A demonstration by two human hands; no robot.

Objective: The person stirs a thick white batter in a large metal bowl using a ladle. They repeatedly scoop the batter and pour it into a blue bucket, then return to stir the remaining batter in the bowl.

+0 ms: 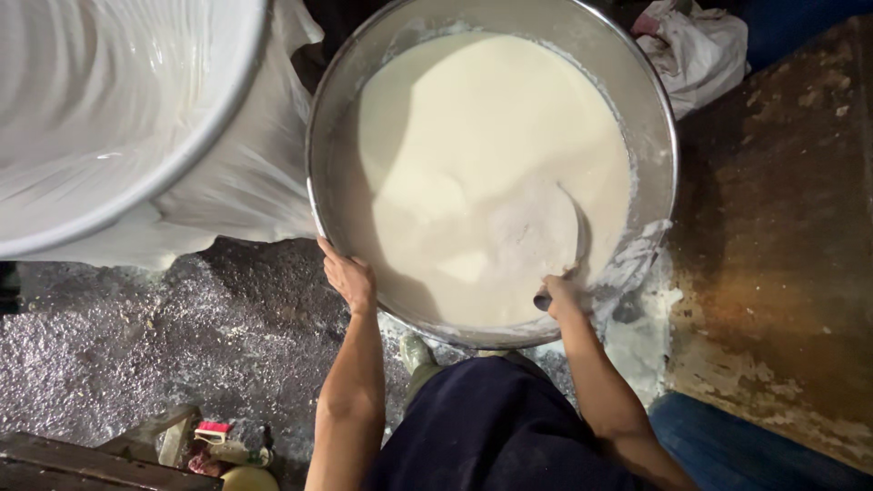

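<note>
A large round steel basin [657, 109] stands on the floor, filled with pale cream batter [473, 145]. My left hand [349, 275] grips the basin's near-left rim. At the near-right rim my right hand [560, 295] is closed around the dark handle of a round ladle [546, 232], whose bowl is sunk in the batter and coated with it. My dark-clothed lap sits just below the basin.
A second big steel basin [118, 200], tilted and white inside, fills the upper left over a white plastic sack [245, 182]. A crumpled white bag [696, 50] lies at the upper right. Small clutter [214, 441] sits at the lower left on wet grey floor.
</note>
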